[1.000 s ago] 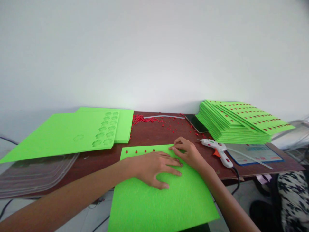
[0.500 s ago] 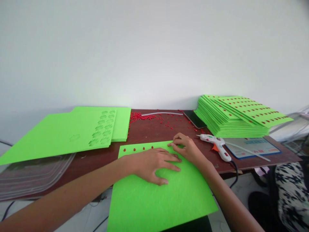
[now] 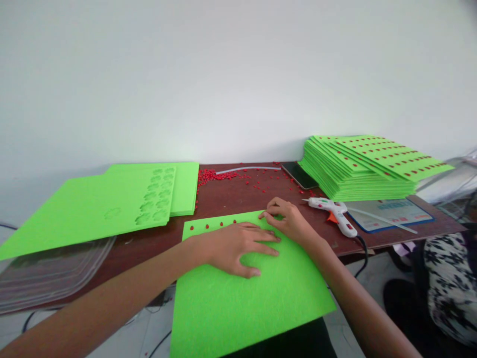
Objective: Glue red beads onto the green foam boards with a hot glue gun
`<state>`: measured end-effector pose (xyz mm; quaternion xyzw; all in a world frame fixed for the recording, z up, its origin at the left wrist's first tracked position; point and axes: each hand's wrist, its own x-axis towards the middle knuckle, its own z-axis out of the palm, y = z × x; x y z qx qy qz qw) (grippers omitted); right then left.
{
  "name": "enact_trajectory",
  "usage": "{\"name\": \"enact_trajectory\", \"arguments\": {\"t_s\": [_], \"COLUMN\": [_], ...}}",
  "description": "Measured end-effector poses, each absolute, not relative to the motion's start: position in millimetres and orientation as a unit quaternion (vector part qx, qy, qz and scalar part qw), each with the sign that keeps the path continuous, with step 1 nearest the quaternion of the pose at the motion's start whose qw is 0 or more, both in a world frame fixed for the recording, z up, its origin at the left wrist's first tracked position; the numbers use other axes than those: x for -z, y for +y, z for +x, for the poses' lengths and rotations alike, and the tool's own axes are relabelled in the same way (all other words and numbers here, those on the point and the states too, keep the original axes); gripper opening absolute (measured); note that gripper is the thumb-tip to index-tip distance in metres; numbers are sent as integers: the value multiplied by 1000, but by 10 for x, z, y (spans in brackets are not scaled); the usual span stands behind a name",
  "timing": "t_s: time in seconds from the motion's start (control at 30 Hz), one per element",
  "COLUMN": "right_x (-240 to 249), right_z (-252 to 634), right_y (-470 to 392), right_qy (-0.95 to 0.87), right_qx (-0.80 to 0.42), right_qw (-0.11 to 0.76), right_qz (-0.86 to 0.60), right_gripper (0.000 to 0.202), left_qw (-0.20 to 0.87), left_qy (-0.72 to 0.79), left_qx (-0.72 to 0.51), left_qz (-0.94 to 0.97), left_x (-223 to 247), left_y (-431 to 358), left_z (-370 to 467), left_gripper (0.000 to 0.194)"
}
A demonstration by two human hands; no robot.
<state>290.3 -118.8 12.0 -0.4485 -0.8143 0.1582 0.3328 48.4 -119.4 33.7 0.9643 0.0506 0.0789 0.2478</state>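
Note:
A bright green felt-like sheet (image 3: 238,303) lies before me, its far part on the table and its near edge over my lap. Small red beads (image 3: 207,226) sit in a row along its far left edge. My left hand (image 3: 238,248) rests flat on the sheet with fingers spread, just below that row. At the far edge, the thumb and fingers of my right hand (image 3: 281,219) are pinched together against the sheet's surface. Whatever is under those fingertips is hidden. To the right of this hand lies a white glue gun (image 3: 333,213) with an orange trigger.
Loose red beads (image 3: 208,176) are scattered at the back beside a glue stick (image 3: 248,169). A phone (image 3: 300,175) adjoins a tall stack of bead-dotted green sheets (image 3: 357,184). More green sheets (image 3: 93,199) lie left, one stamped with flower shapes. The glue gun's black cord (image 3: 364,256) hangs off the table's front edge.
The camera view has tilted slightly, so the table things appear a little higher. Both hands keep nearly the same pose on the sheet.

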Motion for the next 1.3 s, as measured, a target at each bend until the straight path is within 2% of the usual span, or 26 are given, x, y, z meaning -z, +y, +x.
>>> {"name": "enact_trajectory", "arguments": {"t_s": [0.33, 0.57, 0.8, 1.0, 1.07, 1.2, 1.3], "right_x": [-107, -110, -156, -312, -329, -231, -130], "right_z": [2911, 2970, 2991, 3024, 3008, 2959, 2945], "right_y": [-1185, -1169, -1085, -518, -229, 208, 309], "right_qy": [-812, -818, -839, -863, -852, -881, -889], "right_qx": [-152, -126, -113, -191, -150, -104, -99], "right_qw": [335, 324, 297, 246, 276, 219, 212], "right_qz": [-453, -458, -442, -398, -419, -405, -394], "right_gripper": [18, 17, 15, 21, 21, 22, 20], "left_qw": [241, 211, 186, 165, 158, 152, 154], "left_qy": [43, 49, 63, 75, 77, 85, 83], "left_qx": [-75, -60, -60, -73, -76, -88, -93], "left_qz": [967, 974, 979, 981, 982, 981, 980], "left_x": [-331, -282, -241, -237, -240, -236, -228], "left_y": [-1197, -1243, -1205, -1169, -1172, -1180, -1175], "left_z": [489, 497, 491, 499, 500, 502, 502], "left_gripper": [65, 80, 79, 74, 70, 66, 65]}}
